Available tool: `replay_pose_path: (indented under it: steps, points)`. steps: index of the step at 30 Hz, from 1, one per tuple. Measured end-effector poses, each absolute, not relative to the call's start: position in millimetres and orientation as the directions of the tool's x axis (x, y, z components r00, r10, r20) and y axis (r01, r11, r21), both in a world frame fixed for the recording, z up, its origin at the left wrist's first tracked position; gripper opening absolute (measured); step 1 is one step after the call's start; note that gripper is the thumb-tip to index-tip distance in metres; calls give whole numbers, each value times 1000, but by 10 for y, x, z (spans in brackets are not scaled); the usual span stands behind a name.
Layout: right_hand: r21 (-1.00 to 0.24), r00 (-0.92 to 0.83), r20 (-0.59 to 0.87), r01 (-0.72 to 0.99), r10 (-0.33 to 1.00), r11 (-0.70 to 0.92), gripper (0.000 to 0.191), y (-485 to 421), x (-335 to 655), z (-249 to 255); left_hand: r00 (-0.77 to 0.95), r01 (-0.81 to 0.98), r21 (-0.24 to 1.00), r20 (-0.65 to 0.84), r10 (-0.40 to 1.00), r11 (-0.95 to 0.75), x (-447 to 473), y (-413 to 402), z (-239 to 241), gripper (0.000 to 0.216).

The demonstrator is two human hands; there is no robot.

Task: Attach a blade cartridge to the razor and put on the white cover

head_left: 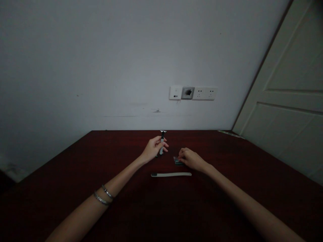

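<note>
My left hand (154,148) is closed around what looks like a razor (162,144), held upright. It has a pale handle, a dark neck and a bright T-shaped head at the top. On the right, the fingers of my right hand (190,158) are pinched together at the edge of a small, shiny, greenish packet (177,161) low over the table. What is inside the packet is too small to make out. Nearer to me lies a long, thin pale strip (173,174) with a dark left end and a small hole at its right end.
The dark red table (121,208) runs back to a grey-white wall (113,60). Sockets (204,93) and a dark plug (188,92) are on the wall. A white panelled door (290,101) stands to the right, and a flat strip (229,133) lies at the back right edge.
</note>
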State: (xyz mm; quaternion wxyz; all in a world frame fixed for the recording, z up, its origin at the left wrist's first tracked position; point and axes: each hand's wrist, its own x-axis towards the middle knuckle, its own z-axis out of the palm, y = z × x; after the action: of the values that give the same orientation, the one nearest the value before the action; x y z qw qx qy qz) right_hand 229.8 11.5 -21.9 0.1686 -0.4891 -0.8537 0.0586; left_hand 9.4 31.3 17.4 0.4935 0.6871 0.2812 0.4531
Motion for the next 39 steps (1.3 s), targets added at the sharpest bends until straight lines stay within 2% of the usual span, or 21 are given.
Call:
replay_pose_path:
  steps: [13,16,20,25,34,37,39]
  points:
    - [-343,-449,221,795,866,500,11,112,2245,-139,365,-52,928,363,857,-370,101,317,169,23]
    - [-475,-420,220,742,881,472,12,127,2215,-7,346,-33,922,372,861,-385,103,328,167,22]
    - [-691,-408,229,572,884,443,15,127,2142,276,308,-32,930,359,881,-367,121,330,176,21]
    - [-791,-349,269,451,898,413,18,79,2015,572,308,-88,933,358,882,-348,144,281,243,25]
    - [-783,-342,323,427,882,452,19,62,1896,562,308,-84,938,345,886,-336,142,227,316,25]
    - [-733,-352,380,450,855,510,18,61,1891,551,299,-75,935,352,887,-345,137,237,307,24]
    - [-658,-367,449,482,815,579,17,41,1894,574,275,-78,935,354,894,-346,133,249,302,24]
